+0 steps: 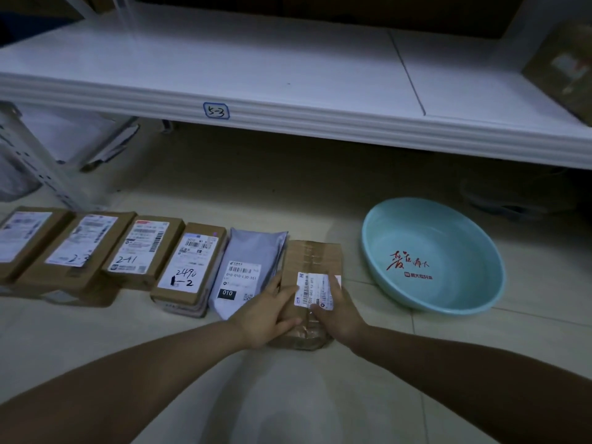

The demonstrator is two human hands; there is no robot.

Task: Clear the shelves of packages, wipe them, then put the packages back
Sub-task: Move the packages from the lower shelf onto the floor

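Observation:
A row of packages lies on the tiled floor below the white shelf, which bears the tag 5-3. At the row's right end is a taped brown box with a white label. My left hand grips its left side, thumb across the top. My right hand holds its right side, fingers on the label. To its left lie a grey mailer bag and several brown boxes, among them one marked 2490 and one marked 2-41.
A light blue basin with red writing stands on the floor to the right of the row. A brown box sits at the shelf's far right. The perforated shelf post rises at the left, with bags behind it.

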